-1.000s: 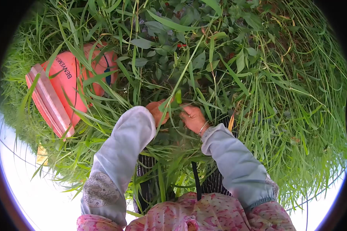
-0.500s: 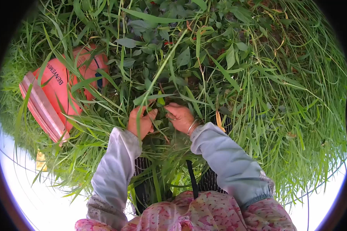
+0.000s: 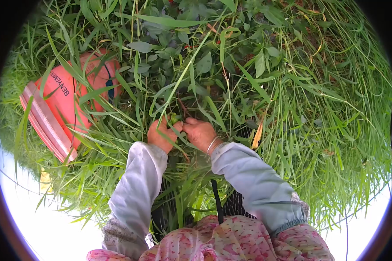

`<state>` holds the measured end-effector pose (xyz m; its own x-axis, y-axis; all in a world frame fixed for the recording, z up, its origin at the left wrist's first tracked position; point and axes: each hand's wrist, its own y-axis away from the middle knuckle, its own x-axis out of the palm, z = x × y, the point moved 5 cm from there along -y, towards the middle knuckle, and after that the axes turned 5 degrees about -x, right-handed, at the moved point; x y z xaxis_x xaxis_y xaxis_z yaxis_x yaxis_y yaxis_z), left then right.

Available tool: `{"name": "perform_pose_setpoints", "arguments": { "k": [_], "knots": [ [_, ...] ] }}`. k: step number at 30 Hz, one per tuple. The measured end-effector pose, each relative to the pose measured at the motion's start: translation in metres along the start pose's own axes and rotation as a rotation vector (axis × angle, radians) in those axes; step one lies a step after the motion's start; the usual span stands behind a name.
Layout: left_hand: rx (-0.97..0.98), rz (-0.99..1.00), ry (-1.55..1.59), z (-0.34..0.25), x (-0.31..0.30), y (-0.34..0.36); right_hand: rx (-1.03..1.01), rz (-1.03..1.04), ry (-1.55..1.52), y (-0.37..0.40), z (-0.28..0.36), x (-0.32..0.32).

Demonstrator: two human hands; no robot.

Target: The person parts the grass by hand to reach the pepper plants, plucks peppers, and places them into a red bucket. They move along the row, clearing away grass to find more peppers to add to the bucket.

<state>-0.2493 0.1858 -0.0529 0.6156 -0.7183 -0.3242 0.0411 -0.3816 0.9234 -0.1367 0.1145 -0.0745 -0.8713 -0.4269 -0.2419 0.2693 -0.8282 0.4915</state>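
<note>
My left hand (image 3: 162, 135) is closed, its fingertips around a small green pepper (image 3: 174, 118) that shows just above the thumb. Right beside it, my right hand (image 3: 199, 133) is closed too, with thumb and fingers pinched together against the left fingertips. What the right fingers hold is hidden. A thin bracelet (image 3: 212, 145) circles the right wrist. Both hands are low among a leafy plant (image 3: 204, 64) with broad dark leaves and a few red spots, and long grass blades cross in front of them.
A red bucket (image 3: 61, 104) with dark lettering lies tilted in the grass at the left, its pale rim toward the lower left. Tall grass (image 3: 318, 130) fills the right side. A dark strap (image 3: 217, 200) hangs below the hands, near my legs.
My hands have come together and now meet at the fingertips. The left hand moved slightly right, closing on the green pepper, which earlier hung between the hands.
</note>
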Motion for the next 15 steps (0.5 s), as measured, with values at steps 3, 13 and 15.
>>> {"name": "perform_pose_setpoints", "arguments": {
  "k": [3,13,15],
  "knots": [
    [0.135,0.029,0.136,0.009,-0.001,0.014,0.021,-0.006,-0.053,-0.005,0.003,-0.003],
    [0.348,-0.2,-0.292,-0.056,-0.057,0.068,0.043,0.089,-0.002,-0.007,0.0,0.006],
    [0.246,-0.157,-0.109,-0.054,-0.074,0.071,0.028,0.26,0.13,-0.003,0.007,0.015]
  ]
}}
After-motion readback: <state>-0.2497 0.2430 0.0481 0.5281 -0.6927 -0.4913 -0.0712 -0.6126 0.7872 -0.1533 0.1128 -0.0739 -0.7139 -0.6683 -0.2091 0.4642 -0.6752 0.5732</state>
